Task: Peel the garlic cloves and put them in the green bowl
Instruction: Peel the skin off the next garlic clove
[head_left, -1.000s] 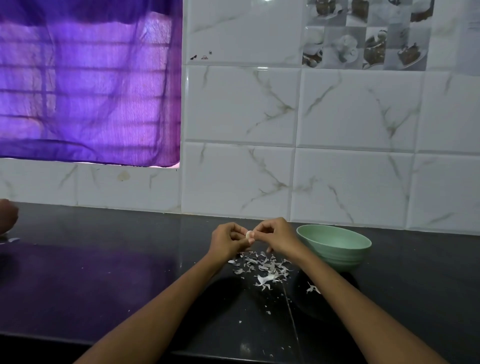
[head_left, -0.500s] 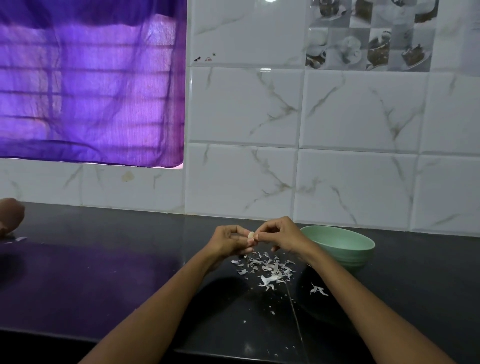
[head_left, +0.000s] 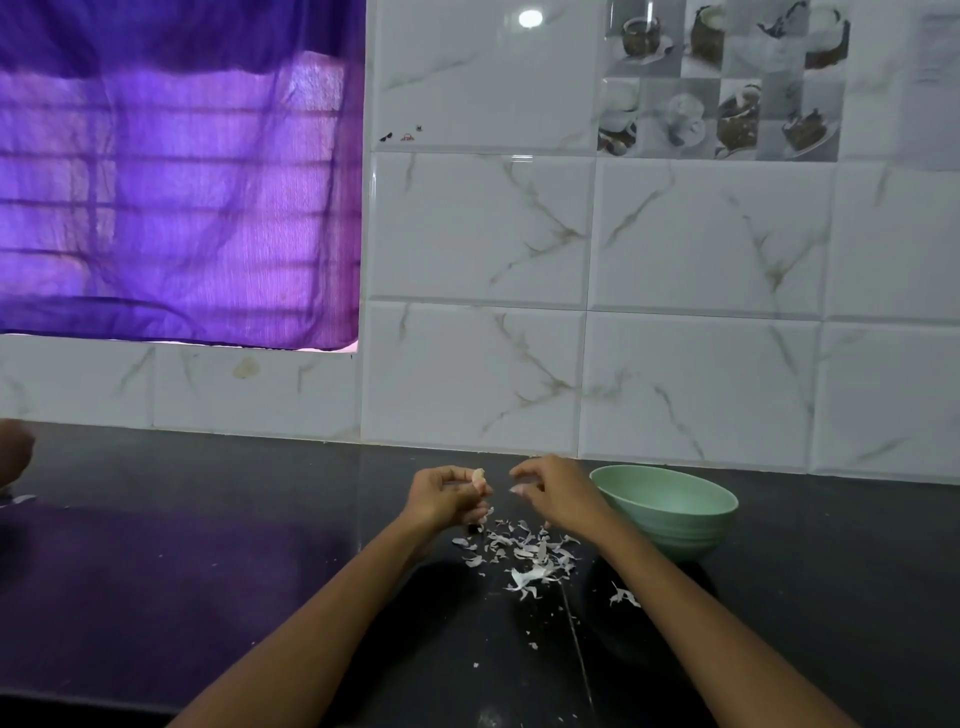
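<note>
Left hand pinches the garlic clove at its fingertips, held above the dark bench. Right hand sits just beside it, apart from the clove, fingers curled, nothing visibly in them. Peel scraps litter the bench below. Green bowl stands right of the right hand.

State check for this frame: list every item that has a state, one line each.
left hand: pinches the garlic clove
garlic clove: held above the counter, peel state unclear
right hand: fingers curled, apart from the clove; whether it pinches a scrap is unclear
green bowl: upright on the counter, contents hidden
peel scraps: scattered on the black counter
</note>
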